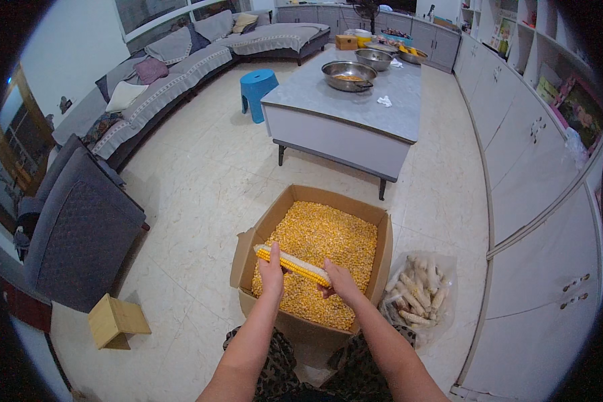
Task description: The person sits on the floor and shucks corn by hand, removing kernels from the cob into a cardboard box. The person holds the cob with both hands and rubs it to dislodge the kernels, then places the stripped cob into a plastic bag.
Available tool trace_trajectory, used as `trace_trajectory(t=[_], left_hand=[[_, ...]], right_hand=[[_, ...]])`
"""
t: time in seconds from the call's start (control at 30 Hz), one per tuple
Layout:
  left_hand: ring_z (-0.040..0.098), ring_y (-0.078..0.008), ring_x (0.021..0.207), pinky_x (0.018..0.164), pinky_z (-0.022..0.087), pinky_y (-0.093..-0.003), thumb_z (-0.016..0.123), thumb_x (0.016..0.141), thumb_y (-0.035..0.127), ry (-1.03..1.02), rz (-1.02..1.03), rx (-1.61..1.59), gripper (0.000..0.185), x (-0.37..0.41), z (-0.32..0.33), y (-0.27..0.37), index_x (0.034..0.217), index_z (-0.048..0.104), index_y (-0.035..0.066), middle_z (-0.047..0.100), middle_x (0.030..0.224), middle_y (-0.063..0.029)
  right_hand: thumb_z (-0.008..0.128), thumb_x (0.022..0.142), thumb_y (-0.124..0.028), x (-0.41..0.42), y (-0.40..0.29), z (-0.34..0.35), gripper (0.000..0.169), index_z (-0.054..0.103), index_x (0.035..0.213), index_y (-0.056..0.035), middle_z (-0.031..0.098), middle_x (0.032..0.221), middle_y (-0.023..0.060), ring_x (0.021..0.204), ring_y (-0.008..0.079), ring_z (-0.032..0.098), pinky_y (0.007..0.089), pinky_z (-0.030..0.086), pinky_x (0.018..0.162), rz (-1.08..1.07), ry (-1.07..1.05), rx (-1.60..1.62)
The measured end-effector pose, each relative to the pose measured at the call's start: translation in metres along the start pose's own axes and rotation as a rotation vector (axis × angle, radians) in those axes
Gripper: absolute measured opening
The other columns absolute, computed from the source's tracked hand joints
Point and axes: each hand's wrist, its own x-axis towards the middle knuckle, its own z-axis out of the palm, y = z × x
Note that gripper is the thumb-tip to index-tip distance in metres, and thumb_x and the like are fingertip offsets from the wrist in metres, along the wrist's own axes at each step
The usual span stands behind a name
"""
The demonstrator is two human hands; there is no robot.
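A partly shelled corn cob [295, 265] is held in both hands over an open cardboard box [383, 251]. Its upper side shows a bare whitish strip, while yellow kernels still line the lower side. My left hand [272, 271] grips it towards the left end, thumb on top. At the right end my right hand [339, 282] has its thumb against the cob and its fingers curled below. Loose yellow corn kernels [326, 231] fill much of the box beneath. The fingers under the cob are partly hidden.
Right of the box, a clear plastic bag [449, 274] contains several stripped cobs [414, 294]. A grey table [341, 113] with metal bowls [349, 75] stands beyond it. A blue stool [258, 93], a grey armchair [88, 226] and a small wooden stool [111, 321] are to the left; white cabinets [542, 261] line the right.
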Motion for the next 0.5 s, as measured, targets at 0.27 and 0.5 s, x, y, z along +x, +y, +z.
trace_trajectory(t=[0.27,0.5], left_hand=[[0.055,-0.0132,0.064,0.055,0.046,-0.0259,0.053,0.085,0.027,-0.099,-0.211,-0.255,0.020,-0.005,0.004,0.005,0.087,0.049,0.007,0.056,0.074,-0.0044],[0.055,-0.0139,0.067,0.061,0.046,-0.0267,0.054,0.084,0.022,-0.250,-0.140,-0.004,0.017,-0.002,-0.003,-0.008,0.090,0.049,0.006,0.057,0.077,-0.0054]], right_hand=[[0.051,0.082,-0.044,-0.011,-0.018,0.006,0.048,0.052,0.110,-0.0042,0.056,0.073,0.0034,0.056,0.0103,0.052,0.0245,0.044,0.046,-0.053,-0.033,-0.221],[0.057,0.079,-0.042,-0.017,-0.018,0.014,0.043,0.054,0.101,-0.0052,0.055,0.072,0.0010,0.056,0.0089,0.049,0.0229,0.040,0.047,-0.067,-0.079,-0.416]])
